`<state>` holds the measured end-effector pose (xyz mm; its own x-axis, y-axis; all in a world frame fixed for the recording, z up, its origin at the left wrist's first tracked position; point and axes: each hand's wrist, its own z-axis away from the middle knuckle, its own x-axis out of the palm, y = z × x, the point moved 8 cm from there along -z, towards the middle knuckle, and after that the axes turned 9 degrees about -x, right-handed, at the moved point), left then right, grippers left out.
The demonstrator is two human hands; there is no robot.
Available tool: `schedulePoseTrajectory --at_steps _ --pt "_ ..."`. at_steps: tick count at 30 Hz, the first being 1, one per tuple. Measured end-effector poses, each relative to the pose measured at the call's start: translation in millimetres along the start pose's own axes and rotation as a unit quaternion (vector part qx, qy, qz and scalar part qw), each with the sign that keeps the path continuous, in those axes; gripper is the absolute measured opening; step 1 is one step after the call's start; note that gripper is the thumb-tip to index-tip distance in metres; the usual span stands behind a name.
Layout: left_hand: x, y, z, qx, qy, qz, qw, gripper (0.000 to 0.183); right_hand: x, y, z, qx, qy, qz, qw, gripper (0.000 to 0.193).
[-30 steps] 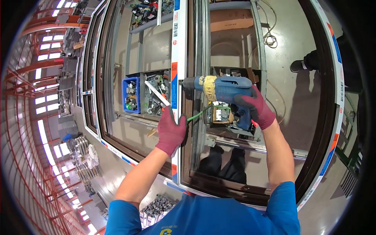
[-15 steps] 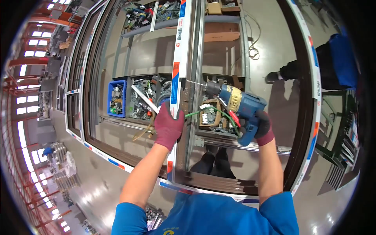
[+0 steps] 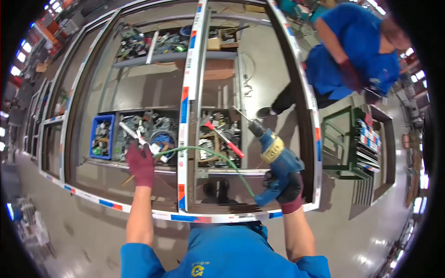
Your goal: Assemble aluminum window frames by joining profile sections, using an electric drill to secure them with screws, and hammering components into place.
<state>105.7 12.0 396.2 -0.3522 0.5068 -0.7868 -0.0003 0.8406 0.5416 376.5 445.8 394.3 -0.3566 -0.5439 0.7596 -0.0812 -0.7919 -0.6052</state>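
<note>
Right hand (image 3: 286, 187) has its fingers wrapped round the drill (image 3: 274, 157) grip: heavy, rigid, front-weighted. Left hand (image 3: 141, 163) reaches the shelf (image 3: 139, 164) parts, fingers' state unclear.

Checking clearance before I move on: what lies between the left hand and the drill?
In the head view, the frame's upright centre bar stands between left hand and blue drill; a green hose crosses it.

L hand (image 3: 140, 163) now off the centre bar (image 3: 184, 139), over the parts bins; drill (image 3: 274, 160) pulled back right; co-worker (image 3: 357, 55) enters top right.
</note>
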Motion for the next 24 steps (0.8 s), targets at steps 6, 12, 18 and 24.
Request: schedulePoseTrajectory --at_steps 6,12,18,24 --pt "-32.1 209.0 164.0 0.224 -0.358 0.262 0.868 0.114 86.2 28.6 15.4 -0.060 0.041 0.042 0.997 0.080" --pt "-8.3 214.9 248.5 0.203 -0.423 0.208 0.858 0.122 81.6 30.2 39.2 -0.039 0.109 0.296 0.948 0.051" --pt "0.8 201.2 262.2 0.029 -0.469 0.279 0.838 0.106 78.6 48.1 51.2 -0.024 0.156 0.330 0.931 0.050" --pt "-13.2 199.0 258.1 0.037 -0.369 0.327 0.869 0.111 60.4 68.4 47.2 -0.039 0.118 0.365 0.923 0.062"
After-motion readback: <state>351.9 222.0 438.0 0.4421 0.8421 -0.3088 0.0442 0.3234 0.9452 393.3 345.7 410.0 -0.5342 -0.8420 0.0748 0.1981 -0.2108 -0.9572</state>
